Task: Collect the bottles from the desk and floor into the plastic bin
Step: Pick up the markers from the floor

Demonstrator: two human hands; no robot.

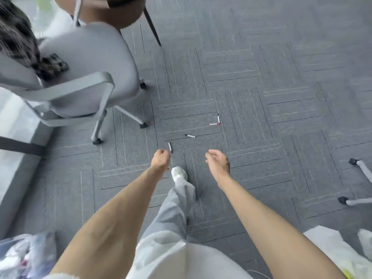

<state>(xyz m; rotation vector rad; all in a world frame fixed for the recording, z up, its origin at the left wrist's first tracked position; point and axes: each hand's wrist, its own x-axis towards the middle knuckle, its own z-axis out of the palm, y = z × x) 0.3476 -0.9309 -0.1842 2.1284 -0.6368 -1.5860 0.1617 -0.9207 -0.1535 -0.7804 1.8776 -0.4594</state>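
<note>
Right hand (218, 164) hangs with its fingers loosely curled and grips nothing. Left hand (160, 160) is curled too, and its fingertips meet the near end of a black-tipped stick (170, 147) in the picture; whether it pinches that stick or the stick lies on the floor beyond it cannot be told.

Open floor spreads far and to the right. On the left it is hemmed by a grey office chair (90, 63) on castors and a pale raised ledge (18, 158). At the far edge stand a brown seat (120, 11) and its dark slanted leg (153, 27). On the right edge, two castors (353, 161) of another chair reach in.

The carpet (281, 97) is grey, laid in square tiles with ribbed stripes turned crosswise from tile to tile. The office chair has a smooth rounded seat with a dark object (58, 63) resting on it. A white shoe (179, 173) and a grey trouser leg (177, 208) step forward between the arms.

On the carpet ahead lie slim, pen-shaped things: a second black-tipped stick (190, 135) and, farther right, two red-tipped sticks (214, 124) touching at a corner. Whether any of these counts as a bottle cannot be told. Crinkled clear plastic (26, 254) with blurred contents sits at the near left and white plastic (332, 244) at the near right; whether either belongs to the bin is unclear.
</note>
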